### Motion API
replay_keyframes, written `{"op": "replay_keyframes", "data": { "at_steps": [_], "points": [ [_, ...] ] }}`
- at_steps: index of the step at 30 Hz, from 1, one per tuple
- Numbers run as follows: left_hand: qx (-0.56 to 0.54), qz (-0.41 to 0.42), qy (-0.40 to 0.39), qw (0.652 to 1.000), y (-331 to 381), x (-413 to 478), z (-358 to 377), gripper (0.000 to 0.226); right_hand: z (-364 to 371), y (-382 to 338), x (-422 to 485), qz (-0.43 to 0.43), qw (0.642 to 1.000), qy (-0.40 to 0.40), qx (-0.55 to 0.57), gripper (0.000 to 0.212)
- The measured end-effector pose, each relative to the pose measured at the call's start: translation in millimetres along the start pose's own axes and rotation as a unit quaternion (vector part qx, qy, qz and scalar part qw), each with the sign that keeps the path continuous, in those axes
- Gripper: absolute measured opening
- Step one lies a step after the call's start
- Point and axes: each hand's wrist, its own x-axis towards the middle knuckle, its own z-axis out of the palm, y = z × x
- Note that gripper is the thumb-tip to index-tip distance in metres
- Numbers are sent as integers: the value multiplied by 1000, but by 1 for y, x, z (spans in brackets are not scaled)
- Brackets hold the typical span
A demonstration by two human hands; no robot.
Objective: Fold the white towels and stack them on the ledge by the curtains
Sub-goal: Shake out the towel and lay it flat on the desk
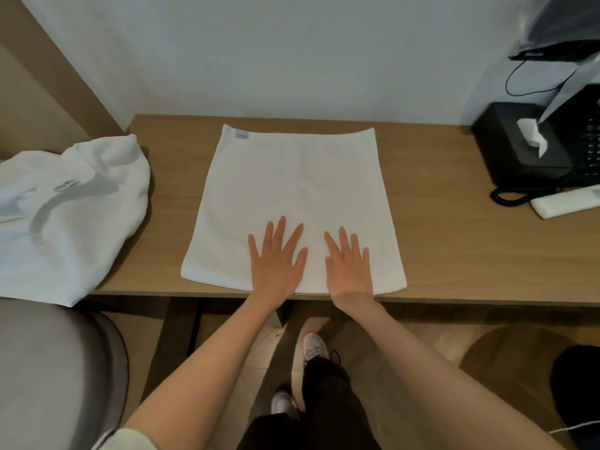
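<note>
A white towel (295,190) lies spread flat on the wooden desk (438,241), with a small label at its far left corner. My left hand (276,258) and my right hand (349,263) both rest flat on the towel's near edge, side by side, fingers straight and spread. A second white towel (68,216) lies crumpled in a heap at the left, hanging over the desk's left end.
A black tissue box (516,147) and a black telephone (584,141) with a coiled cord stand at the desk's right end, with a white remote (565,203) beside them. A grey chair (58,368) sits at lower left. The wall runs behind the desk.
</note>
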Motion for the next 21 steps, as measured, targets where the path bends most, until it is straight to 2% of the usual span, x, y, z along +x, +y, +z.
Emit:
{"op": "replay_keyframes", "data": {
  "at_steps": [2, 5, 9, 17, 21],
  "points": [
    [7, -50, 25, 998, -19, -9, -1, 56, 9, 7, -4, -16, 999, 40, -31, 54],
    [-12, -143, 77, 987, -49, -23, -9, 59, 9, 12, -5, -17, 998, 48, -35, 54],
    [-35, -185, 78, 979, -75, -39, -18, 61, 8, 13, -8, 17, 998, 48, -39, 55],
    [-58, -170, -5, 984, -89, -44, -41, 62, -6, 14, -14, 11, 999, 17, -43, 58],
    [-11, -115, 36, 993, -77, -28, -56, 56, -26, 1, 0, -2, 997, 81, 6, 44]
  ]
}}
